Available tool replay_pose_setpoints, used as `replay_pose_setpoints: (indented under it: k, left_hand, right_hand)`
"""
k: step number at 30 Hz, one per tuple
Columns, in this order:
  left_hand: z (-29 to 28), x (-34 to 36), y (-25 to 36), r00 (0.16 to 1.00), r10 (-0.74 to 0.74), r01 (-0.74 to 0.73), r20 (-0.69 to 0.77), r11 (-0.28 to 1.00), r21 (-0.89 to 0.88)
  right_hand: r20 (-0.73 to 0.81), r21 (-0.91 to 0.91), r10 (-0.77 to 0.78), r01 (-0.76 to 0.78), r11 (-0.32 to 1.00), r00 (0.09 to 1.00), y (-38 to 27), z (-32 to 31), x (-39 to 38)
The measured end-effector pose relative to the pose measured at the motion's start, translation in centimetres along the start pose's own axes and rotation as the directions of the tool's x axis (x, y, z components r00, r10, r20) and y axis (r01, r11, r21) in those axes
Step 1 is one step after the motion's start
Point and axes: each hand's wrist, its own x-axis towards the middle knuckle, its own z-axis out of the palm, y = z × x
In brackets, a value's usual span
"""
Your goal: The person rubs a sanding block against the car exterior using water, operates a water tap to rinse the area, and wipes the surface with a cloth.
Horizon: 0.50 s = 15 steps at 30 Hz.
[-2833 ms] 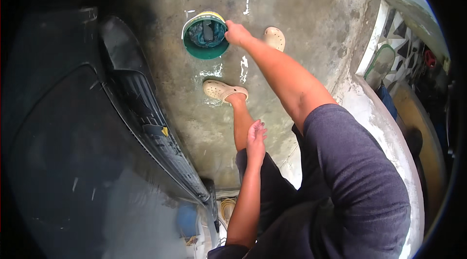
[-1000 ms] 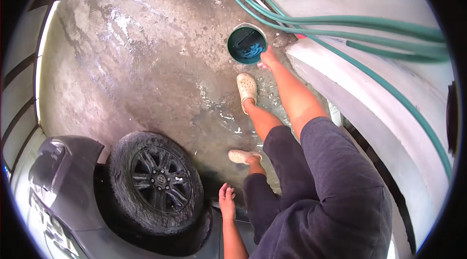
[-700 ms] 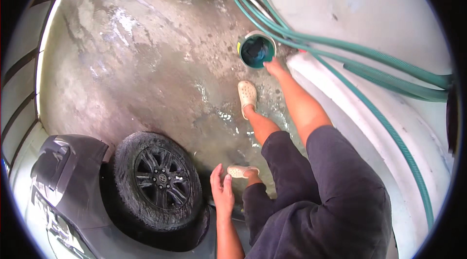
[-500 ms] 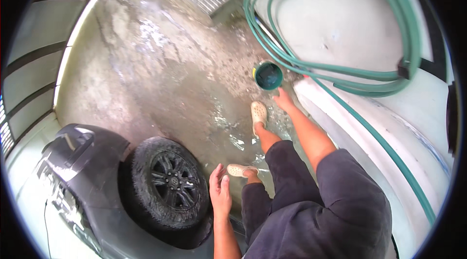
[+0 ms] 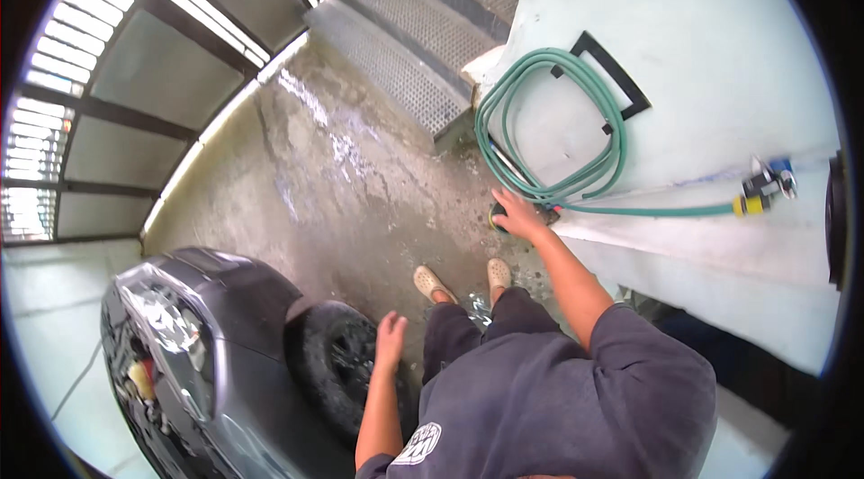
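My right hand (image 5: 520, 216) reaches down with its fingers spread, just below the coiled green hose (image 5: 621, 159) on the wall. Beneath it, a dark green round container with a yellow patch (image 5: 494, 217) is mostly covered; I cannot tell whether the fingers touch it. My left hand (image 5: 391, 339) is raised beside the car's front wheel (image 5: 346, 357), fingers extended and holding nothing.
A dark grey car (image 5: 261, 317) with an uncovered headlight area stands at the left. Metal steps (image 5: 382, 56) rise at the far side. The hose runs right to a tap (image 5: 765, 186). Panelled gates (image 5: 135, 74) line the left. The concrete floor (image 5: 315, 182) is wet.
The view has tilted up, bringing in the steps and tap. My right hand now covers most of the green container, whose inside showed before. My feet now stand side by side.
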Motion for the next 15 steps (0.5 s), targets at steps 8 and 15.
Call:
replay_pose_setpoints:
  k: [8, 15]
  left_hand:
    - [-9.0, 5.2, -12.3, 0.514, 0.046, -0.337, 0.856, 0.929, 0.153]
    - [-11.9, 0.4, 18.3, 0.798, 0.398, -0.586, 0.452, 0.687, 0.429]
  right_hand:
    - [0.545, 0.165, 0.211, -0.350, 0.922, 0.811, 1.3, 12.0, -20.6]
    - [-0.619, -0.020, -0.284, 0.348, 0.937, 0.732, -23.2, -14.7, -24.8]
